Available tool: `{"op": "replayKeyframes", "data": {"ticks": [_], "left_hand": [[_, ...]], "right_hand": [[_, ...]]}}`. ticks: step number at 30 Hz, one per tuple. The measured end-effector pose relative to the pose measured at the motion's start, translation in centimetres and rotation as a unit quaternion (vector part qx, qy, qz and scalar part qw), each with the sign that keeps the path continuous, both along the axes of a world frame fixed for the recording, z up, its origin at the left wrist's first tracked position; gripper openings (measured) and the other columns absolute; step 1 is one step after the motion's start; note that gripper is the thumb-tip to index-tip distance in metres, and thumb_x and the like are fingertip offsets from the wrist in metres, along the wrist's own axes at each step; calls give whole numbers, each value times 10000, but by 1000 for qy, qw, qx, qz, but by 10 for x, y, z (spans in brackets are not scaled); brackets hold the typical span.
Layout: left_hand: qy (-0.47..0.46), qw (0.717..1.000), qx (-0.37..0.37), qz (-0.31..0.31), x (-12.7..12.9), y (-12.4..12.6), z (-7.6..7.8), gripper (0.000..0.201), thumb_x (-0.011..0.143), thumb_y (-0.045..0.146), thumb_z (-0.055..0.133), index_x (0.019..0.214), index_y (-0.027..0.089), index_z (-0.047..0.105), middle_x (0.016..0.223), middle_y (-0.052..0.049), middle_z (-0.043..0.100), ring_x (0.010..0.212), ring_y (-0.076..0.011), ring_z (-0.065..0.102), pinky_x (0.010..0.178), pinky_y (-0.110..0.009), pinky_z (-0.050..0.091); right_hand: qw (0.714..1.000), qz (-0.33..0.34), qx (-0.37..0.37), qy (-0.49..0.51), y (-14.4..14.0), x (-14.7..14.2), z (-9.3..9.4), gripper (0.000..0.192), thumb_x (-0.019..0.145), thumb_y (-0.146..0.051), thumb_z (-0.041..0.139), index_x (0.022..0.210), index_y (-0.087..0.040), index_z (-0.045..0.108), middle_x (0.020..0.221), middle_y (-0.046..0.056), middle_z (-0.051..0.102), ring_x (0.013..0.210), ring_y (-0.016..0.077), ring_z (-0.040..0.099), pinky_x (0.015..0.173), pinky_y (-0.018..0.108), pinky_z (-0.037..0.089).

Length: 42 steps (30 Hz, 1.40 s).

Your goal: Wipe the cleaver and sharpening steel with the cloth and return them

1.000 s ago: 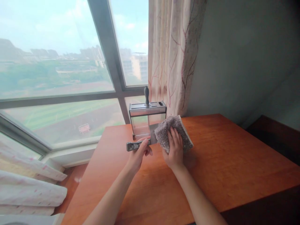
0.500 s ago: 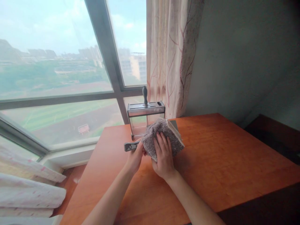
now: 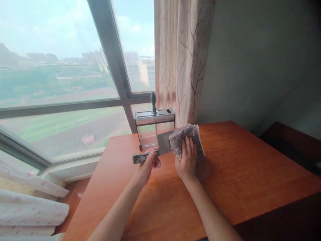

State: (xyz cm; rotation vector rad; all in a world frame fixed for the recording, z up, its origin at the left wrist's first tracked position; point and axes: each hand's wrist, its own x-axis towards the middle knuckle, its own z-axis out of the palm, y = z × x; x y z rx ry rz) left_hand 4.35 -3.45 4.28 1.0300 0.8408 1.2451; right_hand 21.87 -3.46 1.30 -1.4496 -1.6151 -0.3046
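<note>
Left hand point(image 3: 148, 164) — fingers curled closed around the handle of a knife point(image 3: 164, 143), thumb along the top, butt end sticking out to the left. Knife is held up over the bench point(image 3: 240, 164), its broad blade pointing right, in front of a clear stand point(image 3: 160, 117) with an upright dark grip. Right hand point(image 3: 187, 159) has hold of a grey cloth point(image 3: 179, 139), fingers spread a little and laid over it, thumb low at its near edge. Cloth covers the blade's far end — tip hidden. Curtain point(image 3: 184, 60) hangs behind the bench.
</note>
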Motion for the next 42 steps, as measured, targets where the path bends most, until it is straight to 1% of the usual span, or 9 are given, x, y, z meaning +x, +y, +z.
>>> {"op": "replayKeyframes", "data": {"ticks": [4, 9, 13, 15, 17, 20, 28, 37, 42], "left_hand": [[-30, 999, 10, 4, 3, -2, 2, 373, 828, 463, 613, 1023, 146, 617, 529, 60, 440, 448, -67, 368, 442, -211, 239], [-41, 998, -15, 33, 5, -3, 0, 395, 771, 552, 644, 750, 173, 532, 563, 55, 407, 476, -72, 342, 428, -204, 279], [-18, 1000, -3, 18, 6, -4, -5, 403, 796, 549, 616, 690, 183, 485, 546, 54, 400, 480, -82, 369, 444, -214, 295], [0, 1000, 13, -8, 6, -5, -6, 372, 823, 530, 593, 726, 177, 525, 524, 52, 402, 474, -85, 379, 453, -220, 285], [9, 999, 22, -25, 5, -6, -6, 350, 842, 517, 574, 875, 170, 595, 504, 55, 403, 465, -86, 375, 456, -223, 263], [0, 999, 24, -25, 2, -6, -4, 420, 859, 501, 560, 1101, 161, 605, 512, 54, 408, 467, -85, 370, 459, -229, 231], [-1, 999, 22, -33, -1, -4, -3, 456, 865, 476, 566, 1179, 147, 605, 544, 56, 376, 482, -81, 379, 471, -238, 221], [33, 998, 37, -33, -2, -3, -8, 500, 891, 463, 530, 1241, 106, 544, 503, 49, 452, 485, -94, 398, 490, -244, 262], [20, 998, 36, -39, 6, -6, -10, 379, 895, 430, 543, 1125, 129, 565, 516, 52, 463, 488, -89, 421, 499, -238, 277]], "right_hand": [[998, 39, -13, -37, -11, -15, 6, 629, 834, -207, 447, 1440, -109, 310, 1515, 175, 291, 1419, 336, 183, 1103, 600, 200], [987, 127, -21, -91, -26, -36, 15, 659, 789, -183, 456, 1431, -104, 333, 1518, 160, 292, 1415, 327, 204, 1118, 586, 192], [988, 130, -15, -82, -24, -32, 16, 650, 800, -220, 463, 1428, -117, 335, 1516, 151, 300, 1413, 326, 212, 1123, 582, 184], [990, 119, -12, -72, -21, -26, 15, 643, 811, -238, 469, 1429, -123, 330, 1513, 149, 307, 1413, 324, 212, 1124, 582, 182], [993, 101, -9, -59, -17, -20, 15, 637, 821, -241, 468, 1432, -133, 323, 1511, 147, 313, 1413, 322, 216, 1122, 581, 184], [997, 65, -4, -36, -11, -12, 12, 627, 833, -238, 464, 1435, -145, 315, 1508, 146, 319, 1412, 321, 220, 1116, 579, 195], [1000, -6, 8, 19, 3, 6, 0, 583, 852, -210, 450, 1421, -154, 337, 1490, 148, 348, 1401, 314, 246, 1092, 566, 255], [999, 24, 4, 22, -1, -2, -1, 616, 844, -215, 448, 1437, -131, 305, 1509, 160, 308, 1408, 329, 218, 1095, 586, 240], [995, 103, -3, -13, -11, -15, 6, 657, 825, -213, 460, 1449, -115, 280, 1523, 160, 278, 1417, 325, 198, 1114, 581, 222]]}}
